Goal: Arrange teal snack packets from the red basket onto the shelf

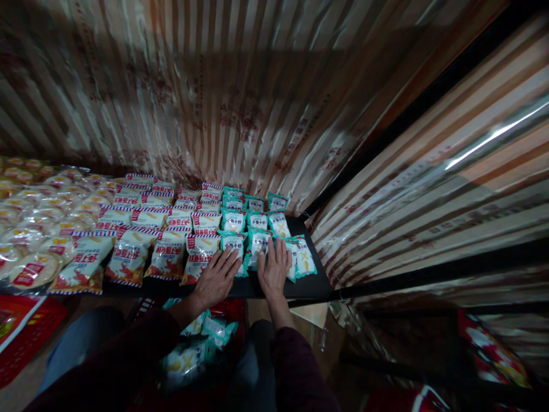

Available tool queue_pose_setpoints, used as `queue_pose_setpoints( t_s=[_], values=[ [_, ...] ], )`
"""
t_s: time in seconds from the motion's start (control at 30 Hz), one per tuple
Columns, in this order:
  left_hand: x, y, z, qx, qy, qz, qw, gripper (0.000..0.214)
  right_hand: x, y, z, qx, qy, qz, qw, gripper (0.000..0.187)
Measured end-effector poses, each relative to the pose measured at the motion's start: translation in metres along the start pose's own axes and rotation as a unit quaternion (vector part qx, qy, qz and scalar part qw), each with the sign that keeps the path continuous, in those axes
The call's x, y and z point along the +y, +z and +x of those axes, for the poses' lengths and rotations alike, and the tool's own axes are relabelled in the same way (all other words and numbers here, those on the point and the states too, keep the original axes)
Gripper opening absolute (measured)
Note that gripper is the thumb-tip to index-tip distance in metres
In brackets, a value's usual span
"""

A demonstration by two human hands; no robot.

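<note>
A small glossy plastic snack bag, green at the edges with a white front panel (pixel 258 236), sits on the front row of a long black shelf (pixel 319 292), and from where I watch it lies between the two hands, its long axis running away from the wearer, roughly in line with the fingers. The right hand (pixel 275 276) is nearer: its thumb overlaps the bag's lower part, its fingers straight, close together and wrapped round nothing I can see. The left hand (pixel 217 278) lies flat and slanted, fingers outstretched over the lower part of the matching green bag to the left (pixel 232 239); I can't tell how hard either one presses. On the green bags I read 小鱼小虾. Left of them stand rows of cream bags with red-and-blue striped edges (pixel 128 257), where I make out 鱼爱上虾 in red; beyond those are flat round cakes in clear wrappers (pixel 36 269), their red labels too small for me. Below the shelf, a red basket (pixel 238 309) holds more green bags (pixel 219 329). Lettering on the brown-striped plastic sheeting (pixel 240 74) behind defeats me.
</note>
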State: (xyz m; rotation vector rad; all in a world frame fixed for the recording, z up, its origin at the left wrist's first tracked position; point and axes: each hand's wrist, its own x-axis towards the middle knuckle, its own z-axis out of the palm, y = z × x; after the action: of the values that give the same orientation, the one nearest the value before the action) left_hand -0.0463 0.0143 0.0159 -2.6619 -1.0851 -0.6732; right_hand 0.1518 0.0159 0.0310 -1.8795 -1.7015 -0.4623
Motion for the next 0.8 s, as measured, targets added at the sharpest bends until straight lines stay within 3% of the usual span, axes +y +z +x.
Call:
queue_pose_setpoints(
  t_s=[0.2, 0.57, 0.8],
  values=[
    [0.0, 0.003, 0.0, -0.005, 0.005, -0.005, 1.0, 0.052, -0.01, 0.009, 0.001, -0.043, -0.025, 0.012, 0.999, 0.042],
    [-0.003, 0.007, -0.001, 0.013, 0.035, -0.037, 0.999, 0.047, -0.009, 0.006, -0.003, -0.055, -0.016, 0.1, 0.993, 0.046],
    [-0.003, 0.007, -0.002, 0.031, 0.056, -0.03, 0.998, 0.042, -0.034, 0.005, -0.006, -0.059, -0.041, 0.166, 0.984, 0.045]
  ],
)
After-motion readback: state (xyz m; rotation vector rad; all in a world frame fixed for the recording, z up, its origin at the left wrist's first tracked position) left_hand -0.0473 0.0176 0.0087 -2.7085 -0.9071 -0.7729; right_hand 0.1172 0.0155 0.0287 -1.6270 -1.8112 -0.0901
